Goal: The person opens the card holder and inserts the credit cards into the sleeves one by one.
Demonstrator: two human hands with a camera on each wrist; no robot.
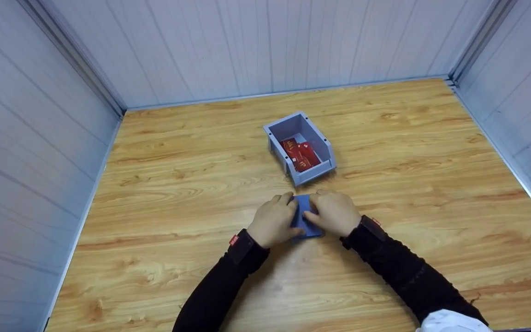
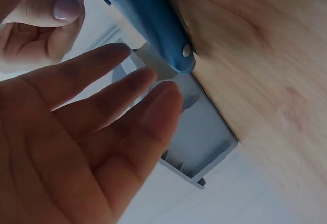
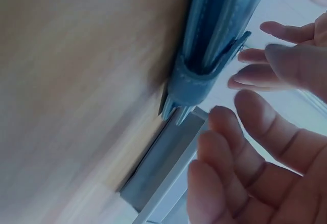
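Note:
On the wooden table lies a blue wallet (image 1: pixel 308 220) with a strap that wraps over one end, seen edge-on in the right wrist view (image 3: pixel 207 45). A metal snap shows near its rounded corner in the left wrist view (image 2: pixel 138 14). My left hand (image 1: pixel 274 220) is at its left side, with relaxed, slightly bent fingers (image 2: pixel 110 101) apart from the wallet in the wrist view. At the right side is my right hand (image 1: pixel 335 213), its fingers (image 3: pixel 219 152) loosely bent, with space between them and the wallet.
Just beyond the wallet stands a grey open-front bin (image 1: pixel 316 173) holding several red cards (image 1: pixel 300 154). Pale panel walls (image 1: pixel 247 46) border the table (image 1: pixel 178 184) at the back and both sides. A white object (image 1: pixel 452 321) shows at the lower right edge.

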